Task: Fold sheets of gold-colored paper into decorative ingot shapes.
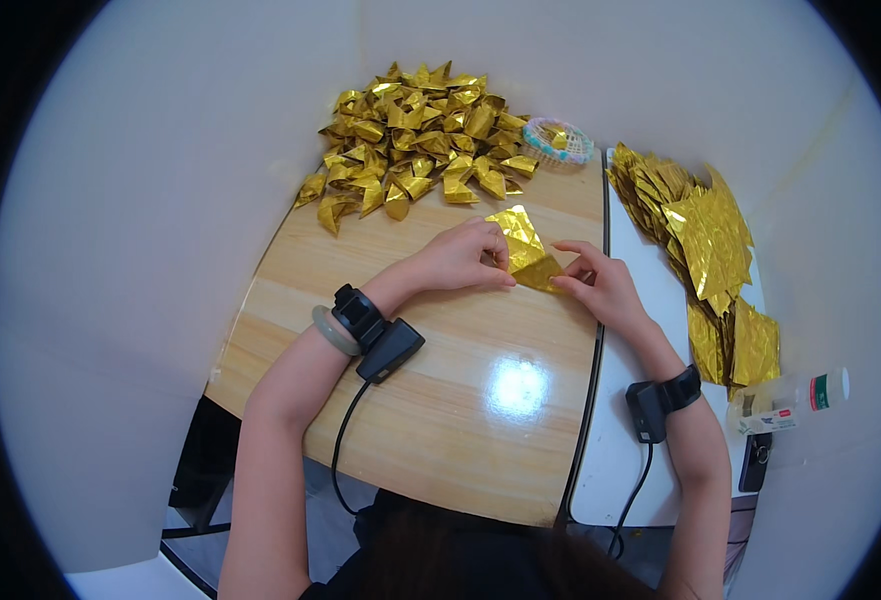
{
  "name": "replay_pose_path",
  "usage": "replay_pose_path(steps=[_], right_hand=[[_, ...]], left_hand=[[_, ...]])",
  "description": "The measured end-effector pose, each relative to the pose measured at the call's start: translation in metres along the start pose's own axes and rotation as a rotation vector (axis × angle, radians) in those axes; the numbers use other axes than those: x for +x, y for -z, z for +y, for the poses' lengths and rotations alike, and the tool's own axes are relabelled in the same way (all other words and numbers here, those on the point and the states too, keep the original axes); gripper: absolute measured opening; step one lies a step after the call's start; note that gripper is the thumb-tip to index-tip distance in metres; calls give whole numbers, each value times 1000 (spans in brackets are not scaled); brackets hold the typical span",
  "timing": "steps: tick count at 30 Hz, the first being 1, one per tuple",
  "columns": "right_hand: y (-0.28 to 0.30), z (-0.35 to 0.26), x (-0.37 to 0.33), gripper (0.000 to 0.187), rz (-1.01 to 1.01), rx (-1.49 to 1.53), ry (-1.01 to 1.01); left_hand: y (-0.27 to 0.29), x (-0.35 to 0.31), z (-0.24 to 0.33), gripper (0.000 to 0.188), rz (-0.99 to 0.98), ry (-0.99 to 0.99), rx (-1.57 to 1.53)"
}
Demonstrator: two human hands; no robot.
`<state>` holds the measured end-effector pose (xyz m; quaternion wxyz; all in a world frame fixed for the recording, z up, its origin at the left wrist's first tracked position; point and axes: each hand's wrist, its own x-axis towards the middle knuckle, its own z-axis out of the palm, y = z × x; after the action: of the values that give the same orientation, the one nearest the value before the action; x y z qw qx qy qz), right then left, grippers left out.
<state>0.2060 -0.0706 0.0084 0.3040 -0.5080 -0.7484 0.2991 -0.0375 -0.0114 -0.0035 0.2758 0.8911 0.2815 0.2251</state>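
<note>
A sheet of gold foil paper lies between my hands on the wooden table, its near part turned over in a darker fold. My left hand grips the sheet's left side, fingers curled, with the thumb stretched along the near edge. At the sheet's right corner, my right hand pinches the foil between thumb and fingers. Beyond them, a heap of folded gold foil pieces covers the far left of the table. My left fingertips are partly hidden behind the hand.
A small woven basket with a pastel rim stands beside the heap. Stacked flat gold foil sheets lie on the white table at right. Nearer are a clear plastic bottle and a dark phone-like object. Cabled black devices sit on both wrists.
</note>
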Motion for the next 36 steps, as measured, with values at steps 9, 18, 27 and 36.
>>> replay_pose_path(steps=[9,18,27,36], right_hand=[[-8,-10,-6,28,-19,-192,179],[-12,-20,-9,30,-334,-153,325],[5,11,-1,46,218,-256,265],[10,2,-3,13,-51,68,185]], left_hand=[[-3,1,-4,20,131,5,-20],[-6,-3,-15,24,165,2,141],[6,-1,-10,24,-11,-42,30],[14,-6,-13,28,-117,-53,-83]])
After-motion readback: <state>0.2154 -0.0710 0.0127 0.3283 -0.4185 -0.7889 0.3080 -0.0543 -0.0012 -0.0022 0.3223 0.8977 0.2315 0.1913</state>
